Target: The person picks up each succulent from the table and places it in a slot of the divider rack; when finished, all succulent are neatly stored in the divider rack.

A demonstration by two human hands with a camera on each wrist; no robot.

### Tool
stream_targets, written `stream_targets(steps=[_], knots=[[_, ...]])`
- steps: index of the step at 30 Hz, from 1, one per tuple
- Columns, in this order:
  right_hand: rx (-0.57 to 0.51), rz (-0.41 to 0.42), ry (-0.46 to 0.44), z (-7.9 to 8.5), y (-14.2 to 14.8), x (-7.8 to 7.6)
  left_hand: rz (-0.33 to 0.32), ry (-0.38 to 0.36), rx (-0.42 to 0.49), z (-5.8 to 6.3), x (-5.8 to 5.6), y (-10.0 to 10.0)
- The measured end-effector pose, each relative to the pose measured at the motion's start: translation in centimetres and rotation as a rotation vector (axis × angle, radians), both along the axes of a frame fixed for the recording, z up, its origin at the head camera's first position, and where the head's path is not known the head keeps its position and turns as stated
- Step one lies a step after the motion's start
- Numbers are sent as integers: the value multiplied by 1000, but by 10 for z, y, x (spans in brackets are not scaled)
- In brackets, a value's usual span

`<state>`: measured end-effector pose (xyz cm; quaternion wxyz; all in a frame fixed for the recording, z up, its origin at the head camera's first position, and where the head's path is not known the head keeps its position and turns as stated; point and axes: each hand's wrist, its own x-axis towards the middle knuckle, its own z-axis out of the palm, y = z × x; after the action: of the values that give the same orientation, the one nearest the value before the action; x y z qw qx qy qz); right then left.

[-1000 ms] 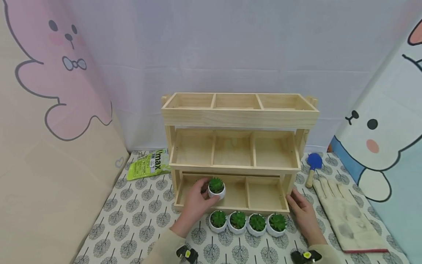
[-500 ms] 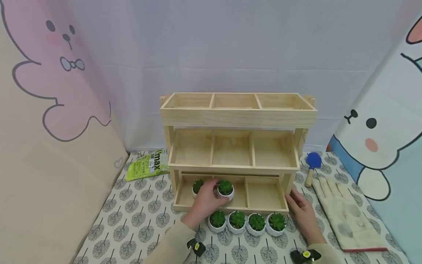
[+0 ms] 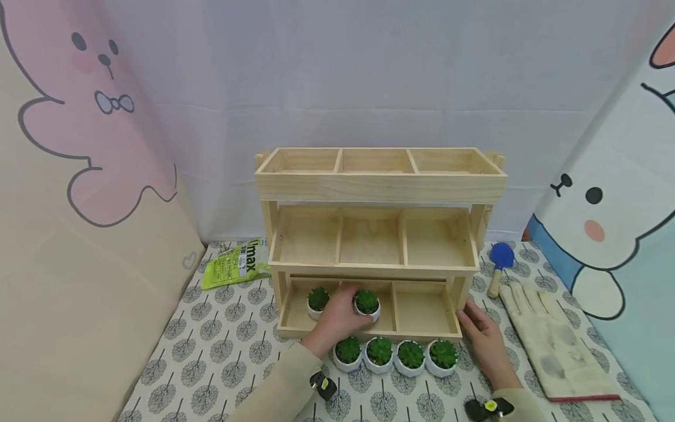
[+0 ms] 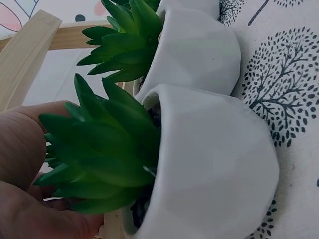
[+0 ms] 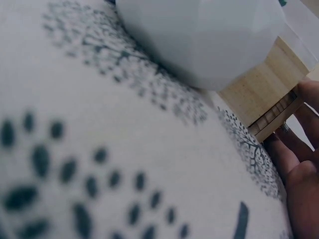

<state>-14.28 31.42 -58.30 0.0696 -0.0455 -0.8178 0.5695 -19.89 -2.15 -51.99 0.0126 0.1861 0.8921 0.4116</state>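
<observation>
My left hand [image 3: 340,316] grips a small potted succulent [image 3: 367,303] in a white pot, inside the bottom tier's middle compartment. To its left, in the left compartment, sits another potted succulent [image 3: 317,300], partly behind the hand. My right hand [image 3: 485,340] holds the lower right end of the three-tier wooden planter shelf [image 3: 379,189], also seen in the right wrist view. In front of the shelf stands a row of several more succulents [image 3: 379,353] in faceted white pots. The left wrist view shows nearby white pots [image 4: 214,164] large, with fingers [image 4: 25,149] behind the leaves.
A green bag [image 3: 234,266] lies left of the shelf. On the right are a small blue-bladed shovel [image 3: 502,258] and a pair of cream work gloves [image 3: 556,346]. Tree-patterned cloth [image 3: 211,357] covers the table. The shelf's middle and top tiers each have three compartments.
My left hand has shifted right with the held succulent, from the dividing line into the middle compartment, uncovering the succulent in the left one. The right hand stays at the shelf's end.
</observation>
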Motion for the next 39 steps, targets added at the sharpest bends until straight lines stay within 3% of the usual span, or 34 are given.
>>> stream_targets(steps=[17, 39], knots=[[2, 7, 5, 4, -1, 2, -22, 51, -95, -3, -5, 10], [-21, 1, -6, 3, -2, 1, -19, 10, -166, -2, -5, 11]])
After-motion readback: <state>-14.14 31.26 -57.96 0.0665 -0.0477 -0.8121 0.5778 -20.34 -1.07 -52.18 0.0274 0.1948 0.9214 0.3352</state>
